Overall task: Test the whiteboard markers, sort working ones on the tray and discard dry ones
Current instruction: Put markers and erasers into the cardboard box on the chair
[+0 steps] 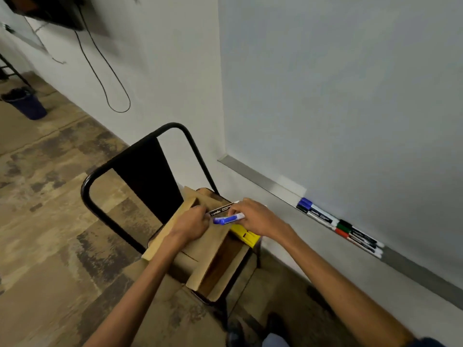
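Over the box (200, 251), curled left hand (191, 222) pinches black marker (220, 211); right hand (255, 217) grips blue marker (226, 219)

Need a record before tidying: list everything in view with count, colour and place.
whiteboard: one, white, right wall.
tray: one, silver, under the whiteboard.
tray markers: at least four, caps blue, black, green, red, lying on the tray.
chair: one, black, beside the wall.
cardboard box: one, brown, open, on the chair.
yellow object: one, on the chair, beside the box.
black-labelled marker: one, over the box.
blue-capped marker: one, white body, just below it.
bin: one, dark blue, floor, far left.
cable: one, black, hanging on the wall.
screen: one, black, wall, top left.
left hand: pinches the black-labelled marker's end.
right hand: grips the blue-capped marker.
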